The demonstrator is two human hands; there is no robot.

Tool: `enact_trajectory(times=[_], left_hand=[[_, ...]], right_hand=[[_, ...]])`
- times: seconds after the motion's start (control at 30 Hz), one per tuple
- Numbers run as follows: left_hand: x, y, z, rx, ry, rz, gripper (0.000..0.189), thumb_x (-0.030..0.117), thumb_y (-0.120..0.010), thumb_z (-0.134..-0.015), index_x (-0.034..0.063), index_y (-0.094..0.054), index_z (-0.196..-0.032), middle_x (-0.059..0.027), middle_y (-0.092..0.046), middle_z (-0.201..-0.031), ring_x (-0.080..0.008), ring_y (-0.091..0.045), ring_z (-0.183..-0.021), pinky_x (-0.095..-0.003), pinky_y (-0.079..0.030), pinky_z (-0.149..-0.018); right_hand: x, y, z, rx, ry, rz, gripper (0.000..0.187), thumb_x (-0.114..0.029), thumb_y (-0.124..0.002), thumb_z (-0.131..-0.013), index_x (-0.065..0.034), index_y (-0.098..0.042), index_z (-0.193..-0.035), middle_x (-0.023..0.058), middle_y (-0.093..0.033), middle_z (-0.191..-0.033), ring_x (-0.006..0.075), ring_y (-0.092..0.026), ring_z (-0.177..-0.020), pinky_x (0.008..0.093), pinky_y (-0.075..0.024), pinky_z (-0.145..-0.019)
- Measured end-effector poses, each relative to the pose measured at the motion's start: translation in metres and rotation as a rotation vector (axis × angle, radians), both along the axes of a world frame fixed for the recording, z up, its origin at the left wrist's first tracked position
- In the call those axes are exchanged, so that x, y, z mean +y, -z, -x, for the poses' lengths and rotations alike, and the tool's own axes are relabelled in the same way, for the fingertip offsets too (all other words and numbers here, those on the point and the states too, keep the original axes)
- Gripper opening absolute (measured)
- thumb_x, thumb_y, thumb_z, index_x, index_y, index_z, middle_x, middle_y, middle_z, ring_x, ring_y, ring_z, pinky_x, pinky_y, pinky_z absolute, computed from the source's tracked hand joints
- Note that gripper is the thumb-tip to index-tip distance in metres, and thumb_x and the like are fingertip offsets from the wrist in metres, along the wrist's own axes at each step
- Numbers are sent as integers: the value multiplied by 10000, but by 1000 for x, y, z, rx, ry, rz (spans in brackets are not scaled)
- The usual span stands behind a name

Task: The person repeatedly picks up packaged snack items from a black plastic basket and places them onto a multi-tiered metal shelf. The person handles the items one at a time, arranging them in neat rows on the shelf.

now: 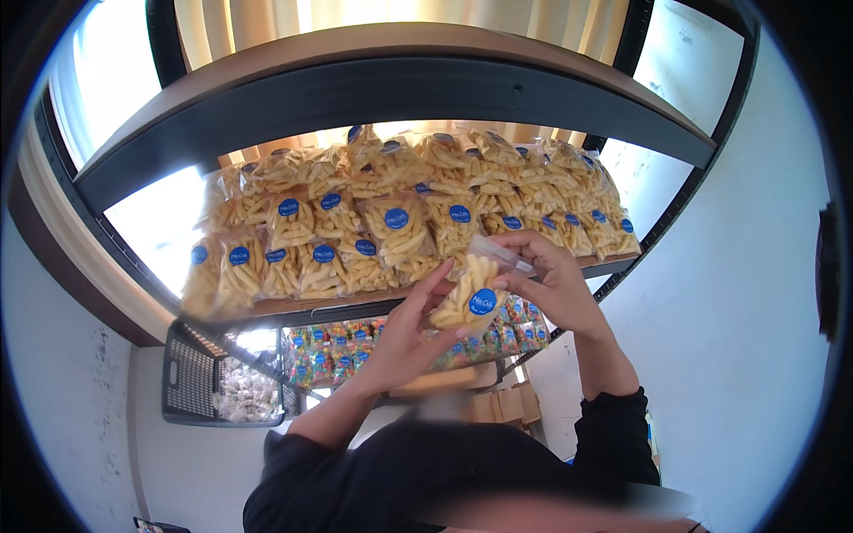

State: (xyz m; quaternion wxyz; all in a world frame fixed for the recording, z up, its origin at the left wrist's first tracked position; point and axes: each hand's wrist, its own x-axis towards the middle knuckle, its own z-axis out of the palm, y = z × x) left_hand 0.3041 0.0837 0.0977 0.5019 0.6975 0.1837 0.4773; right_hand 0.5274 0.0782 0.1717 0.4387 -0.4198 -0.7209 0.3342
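Between my hands is a clear plastic bag of pale yellow stick snacks [468,283], tilted, with a round blue label on its front. My left hand [413,326] cups the lower left side of the bag, thumb along its bottom edge. My right hand [550,280] pinches the bag near its top, where the clear upper strip [501,255] is bent over to the right. Just behind the bag, rows of similar snack bags [396,223] are stacked on a wooden shelf board [286,305]. Each of these carries a blue label too.
A dark upper shelf beam [413,90] curves above the stacked bags. Below, a lower shelf holds bags of multicoloured snacks [343,350]. A black plastic crate [190,383] with small white packets [246,386] stands lower left. Cardboard boxes [510,403] sit beneath the rack, and a white wall [733,320] rises at right.
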Motion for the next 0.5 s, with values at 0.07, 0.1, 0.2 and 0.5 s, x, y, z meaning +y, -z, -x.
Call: enact_trajectory(times=[0.07, 0.1, 0.2, 0.5], left_hand=[[-2, -7, -7, -43, -14, 85, 726, -12, -640, -865, 45, -246, -1472, -123, -477, -1230, -196, -511, -1163, -334, -461, -952], [-1, -10, -10, -46, -32, 137, 724, -24, -630, -869, 43, -237, -1473, -116, -490, -1200, -192, -516, -1157, -327, -460, -951], [0, -22, -9, -144, -48, 216, 711, -44, -593, -871, 34, -219, -1471, -124, -475, -1267, -180, -509, -1174, -276, -522, -845], [22, -63, 5, -105, -110, 43, 676, 127, -623, -918, 12, -231, -1457, -153, -544, -1162, -195, -564, -1099, -296, -505, -838]], right_hand=[[-1, 0, 10, -157, 115, -230, 478, -86, -736, -799, -18, -541, -1230, 93, -591, -1124, 206, -573, -1037, 345, -457, -899], [-3, -2, 12, -257, 173, -393, 505, -103, -754, -778, -37, -547, -1234, 97, -581, -1129, 226, -561, -1036, 355, -451, -893], [-12, -9, 17, -504, 235, -716, 560, -157, -787, -733, -88, -563, -1243, 105, -548, -1157, 277, -528, -1033, 385, -435, -883], [18, -14, 37, -432, 194, -817, 516, 51, -683, -717, -107, -622, -1204, 103, -546, -1180, 295, -528, -1057, 373, -483, -849]])
